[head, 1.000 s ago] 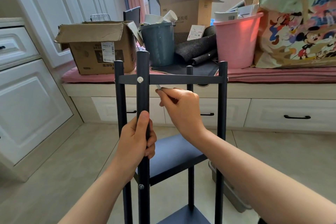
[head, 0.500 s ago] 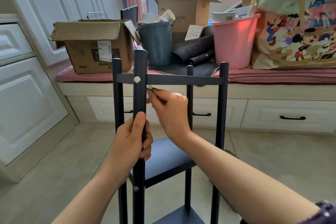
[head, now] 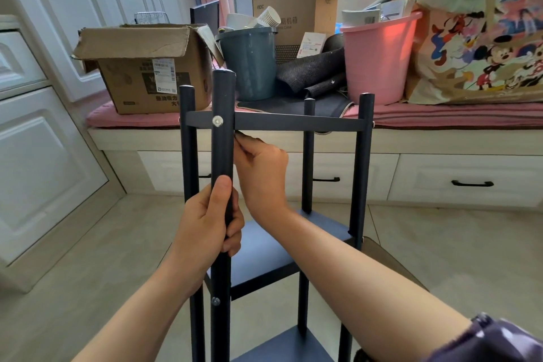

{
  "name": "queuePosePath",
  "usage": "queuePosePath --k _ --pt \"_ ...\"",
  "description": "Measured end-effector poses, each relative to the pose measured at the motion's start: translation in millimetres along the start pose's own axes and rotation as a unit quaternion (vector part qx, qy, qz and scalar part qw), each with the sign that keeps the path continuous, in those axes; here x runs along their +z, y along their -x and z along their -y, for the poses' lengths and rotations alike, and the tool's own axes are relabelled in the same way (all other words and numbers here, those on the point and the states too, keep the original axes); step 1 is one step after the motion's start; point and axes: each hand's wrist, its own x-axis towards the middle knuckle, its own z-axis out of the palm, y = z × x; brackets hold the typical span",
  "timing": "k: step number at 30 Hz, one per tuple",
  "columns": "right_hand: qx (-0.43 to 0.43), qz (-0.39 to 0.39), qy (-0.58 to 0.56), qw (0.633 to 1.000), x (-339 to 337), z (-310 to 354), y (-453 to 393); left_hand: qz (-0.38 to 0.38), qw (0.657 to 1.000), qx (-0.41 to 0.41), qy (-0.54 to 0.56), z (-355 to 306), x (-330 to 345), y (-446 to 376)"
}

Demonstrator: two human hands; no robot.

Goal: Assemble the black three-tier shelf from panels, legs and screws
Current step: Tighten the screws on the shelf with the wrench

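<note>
1. Since a sec ago the right hand (head: 260,167) has slid left along the underside of the top black panel (head: 293,124), ending tight vs. the near black round metal leg (head: 222,156); left hand unchanged.
2. Left: left hand (head: 207,225) wraps the near leg at mid-height, thumb up the front, fingers curled round the back, steadying the black three-tier shelf frame (head: 363,173), which stands upright on the beige tiled floor (head: 88,258) in front of the pink-cushioned window bench (head: 440,117).
3. Centre: silver screw head (head: 217,120) sits in the leg at top-panel level; a second, darker screw (head: 215,301) lower down.
4. Right hand's fingers pinch a small silver item, prob. a hex key, only its tip showing.
5. Judgement: keep the leg square w/ the left hand and seat the tool fully before turning, or the panel may rack.
</note>
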Motion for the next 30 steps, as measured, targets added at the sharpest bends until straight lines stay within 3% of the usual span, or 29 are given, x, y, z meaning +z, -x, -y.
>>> queuePosePath --k 11,30 --pt "-0.009 0.081 0.019 0.996 -23 2 6 -0.014 1.000 -0.011 0.002 -2 -6 -3" --pt "-0.067 0.064 0.104 0.990 -55 14 -4 0.003 1.000 -0.016 0.015 -2 -1 -3"
